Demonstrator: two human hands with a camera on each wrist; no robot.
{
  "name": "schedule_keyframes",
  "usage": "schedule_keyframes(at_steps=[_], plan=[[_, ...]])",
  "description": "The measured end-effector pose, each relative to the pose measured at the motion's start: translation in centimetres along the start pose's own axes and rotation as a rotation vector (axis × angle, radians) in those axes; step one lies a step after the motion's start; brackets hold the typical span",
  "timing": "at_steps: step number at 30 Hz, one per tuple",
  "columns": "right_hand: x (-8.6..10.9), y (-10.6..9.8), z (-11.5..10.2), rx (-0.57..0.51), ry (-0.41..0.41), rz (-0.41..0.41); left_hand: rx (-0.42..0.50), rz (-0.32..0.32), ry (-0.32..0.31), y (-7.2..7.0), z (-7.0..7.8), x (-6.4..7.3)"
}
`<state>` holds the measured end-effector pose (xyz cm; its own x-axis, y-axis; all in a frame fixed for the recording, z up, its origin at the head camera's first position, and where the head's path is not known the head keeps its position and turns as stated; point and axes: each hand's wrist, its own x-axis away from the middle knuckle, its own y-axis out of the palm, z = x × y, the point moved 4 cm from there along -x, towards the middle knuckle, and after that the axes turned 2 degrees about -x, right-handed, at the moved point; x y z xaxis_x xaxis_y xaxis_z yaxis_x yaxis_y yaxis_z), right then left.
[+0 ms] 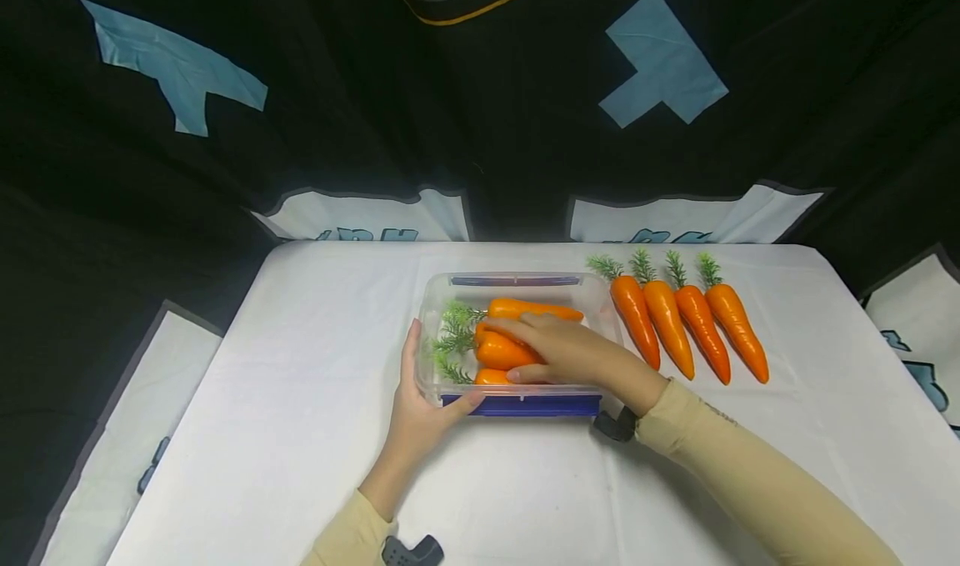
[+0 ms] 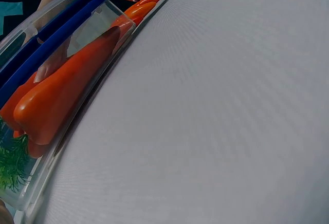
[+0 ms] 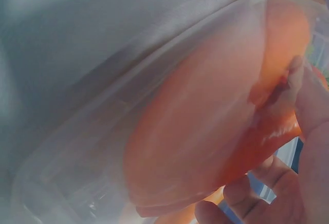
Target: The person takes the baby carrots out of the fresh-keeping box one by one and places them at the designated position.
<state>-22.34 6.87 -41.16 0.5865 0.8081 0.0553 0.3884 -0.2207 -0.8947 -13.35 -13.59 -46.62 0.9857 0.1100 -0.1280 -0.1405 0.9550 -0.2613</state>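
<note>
A clear plastic container [image 1: 611,320] with blue clips holds orange carrots, their green leafy tops pointing left. My right hand [image 1: 566,351] reaches over the right wall and grips the middle carrot [image 1: 501,350], fingers over its far side and thumb on the near side. Another carrot [image 1: 536,308] lies along the back wall, and a third [image 1: 491,378] lies by the front wall, partly hidden by the rim and hand. Against the container's front left corner rests my left hand [image 1: 422,403], fingers straight along the left wall and thumb on the front rim.
Several more carrots [image 1: 701,333] lie side by side on the white table [image 1: 322,366], just right of the container, tops toward the back edge. Dark patterned cloth [image 1: 480,132] hangs beyond the table.
</note>
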Motion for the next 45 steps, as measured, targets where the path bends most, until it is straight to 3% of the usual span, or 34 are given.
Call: schedule_keyframes(at_steps=[16,22,35,45], plan=[[-0.2,0.1,-0.4,-0.003,-0.104,0.010,-0.011,-0.003,-0.007,0.0,0.0,0.1],[0.0,0.0,-0.5,-0.055,-0.041,-0.003,-0.004,0.000,-0.016,0.0,-0.1,0.1],[0.0,-0.5,-0.1,-0.143,0.006,0.108,0.010,0.005,-0.013,0.0,-0.1,0.0],[0.4,-1.3,-0.2,-0.192,0.126,0.200,0.014,0.005,-0.026,0.0,0.1,0.0]])
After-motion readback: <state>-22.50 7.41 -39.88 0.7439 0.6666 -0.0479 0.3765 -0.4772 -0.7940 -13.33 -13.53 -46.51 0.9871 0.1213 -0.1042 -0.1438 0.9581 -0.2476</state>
